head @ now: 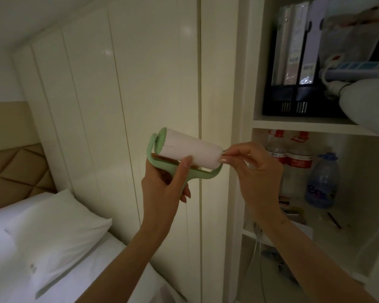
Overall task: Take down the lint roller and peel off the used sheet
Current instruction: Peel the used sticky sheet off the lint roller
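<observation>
The lint roller [190, 149] has a pale green frame and a white sticky roll. I hold it up in front of a closed wardrobe door. My left hand [164, 189] is wrapped around the green handle from below, thumb resting against the roll. My right hand [249, 169] pinches at the roll's right end with thumb and forefinger. The roll's sheets lie flat; no loose flap shows. The handle's lower part is hidden inside my left palm.
Cream wardrobe doors [129, 106] fill the middle. To the right, open shelves [311, 125] hold black file boxes [293, 101], a power strip [357, 68] and water bottles [322, 182]. At lower left lies a bed with a white pillow [53, 232] and a padded headboard [13, 171].
</observation>
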Action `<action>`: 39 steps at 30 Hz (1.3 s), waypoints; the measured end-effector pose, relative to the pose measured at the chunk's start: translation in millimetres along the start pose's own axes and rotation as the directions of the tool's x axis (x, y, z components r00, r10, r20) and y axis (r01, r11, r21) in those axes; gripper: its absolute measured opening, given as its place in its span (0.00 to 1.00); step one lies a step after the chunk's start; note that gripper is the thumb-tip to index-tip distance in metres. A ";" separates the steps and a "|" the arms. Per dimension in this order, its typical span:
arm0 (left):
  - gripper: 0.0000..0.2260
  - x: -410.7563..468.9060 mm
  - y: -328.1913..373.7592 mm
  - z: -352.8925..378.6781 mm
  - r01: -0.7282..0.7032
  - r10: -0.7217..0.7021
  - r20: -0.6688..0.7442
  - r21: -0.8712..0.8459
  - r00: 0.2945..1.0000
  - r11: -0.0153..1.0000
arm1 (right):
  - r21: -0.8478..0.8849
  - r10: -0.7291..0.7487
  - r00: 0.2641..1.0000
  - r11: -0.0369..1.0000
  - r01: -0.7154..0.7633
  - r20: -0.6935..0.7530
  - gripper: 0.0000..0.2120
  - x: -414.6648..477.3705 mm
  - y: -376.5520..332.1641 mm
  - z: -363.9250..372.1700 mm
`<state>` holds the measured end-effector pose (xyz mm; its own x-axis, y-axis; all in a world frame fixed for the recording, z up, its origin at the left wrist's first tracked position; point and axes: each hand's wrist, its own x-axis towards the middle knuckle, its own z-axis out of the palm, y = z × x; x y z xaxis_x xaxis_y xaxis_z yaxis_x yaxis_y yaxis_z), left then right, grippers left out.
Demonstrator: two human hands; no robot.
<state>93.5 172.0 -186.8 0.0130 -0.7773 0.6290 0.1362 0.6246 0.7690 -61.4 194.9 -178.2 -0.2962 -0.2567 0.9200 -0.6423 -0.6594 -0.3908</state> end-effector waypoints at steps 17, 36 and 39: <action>0.14 2.5 2.6 0.0 0.084 -0.084 0.005 -0.098 0.996 0.992 | 0.024 0.034 0.999 0.999 -0.035 0.023 0.02 -3.6 9.4 5.0; 0.14 3.2 7.8 -2.7 0.119 -0.104 0.077 -0.218 0.992 0.969 | -0.059 -0.278 0.956 0.960 0.273 -0.097 0.05 -10.1 -2.7 11.4; 0.13 2.9 10.3 -3.2 0.104 -0.090 0.072 -0.225 0.993 0.969 | -0.064 -0.285 0.952 0.958 0.279 -0.110 0.04 -10.5 -5.3 11.5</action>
<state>98.1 176.0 -177.4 -0.0704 -0.8228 0.5640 0.3558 0.5075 0.7848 -46.8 192.9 -185.4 -0.1772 0.0212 0.9839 -0.7431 -0.6584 -0.1197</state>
